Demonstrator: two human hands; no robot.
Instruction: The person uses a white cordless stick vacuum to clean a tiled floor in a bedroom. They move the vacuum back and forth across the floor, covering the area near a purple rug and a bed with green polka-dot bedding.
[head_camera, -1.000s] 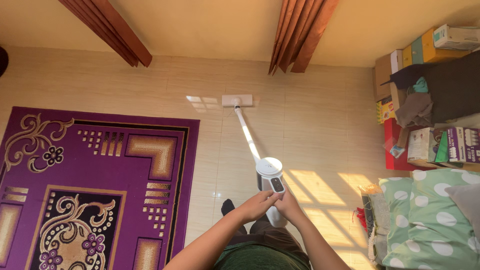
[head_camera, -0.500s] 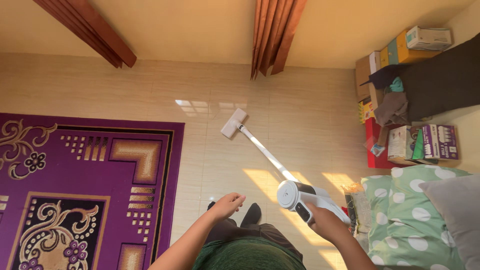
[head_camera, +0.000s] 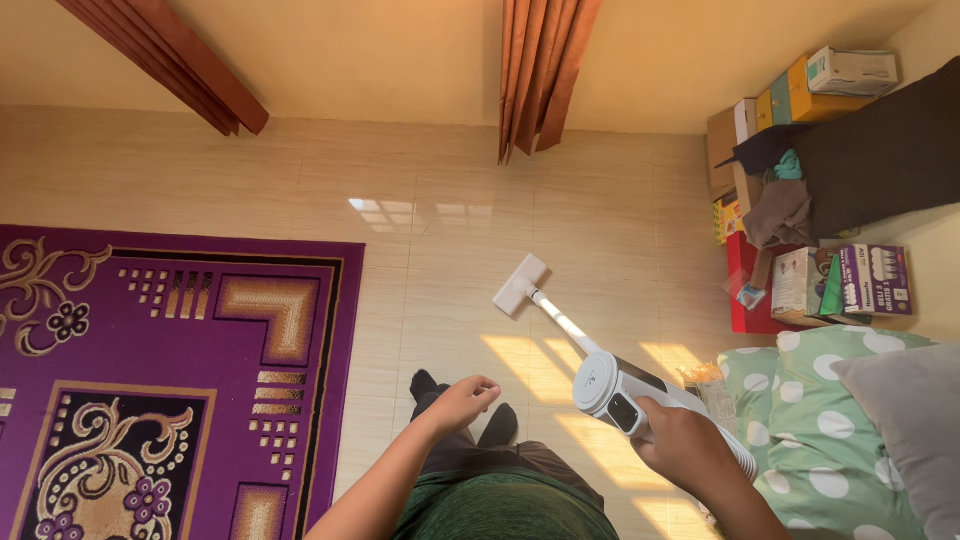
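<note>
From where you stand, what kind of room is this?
Most likely a room in a home, perhaps a bedroom: a patterned purple rug on a tiled floor, dotted green bedding, and a white stick vacuum held in the right hand.

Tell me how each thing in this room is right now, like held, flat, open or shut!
Stick vacuum: held, tilted, its head down on the tiles.
Right hand: closed round the vacuum's handle.
Left hand: empty, fingers loosely curled, touching nothing.
Purple rug: lying flat.
Curtains: bunched together, drawn aside.
Cardboard boxes: stacked, flaps shut.
Spotted green bedding: rumpled.
</note>
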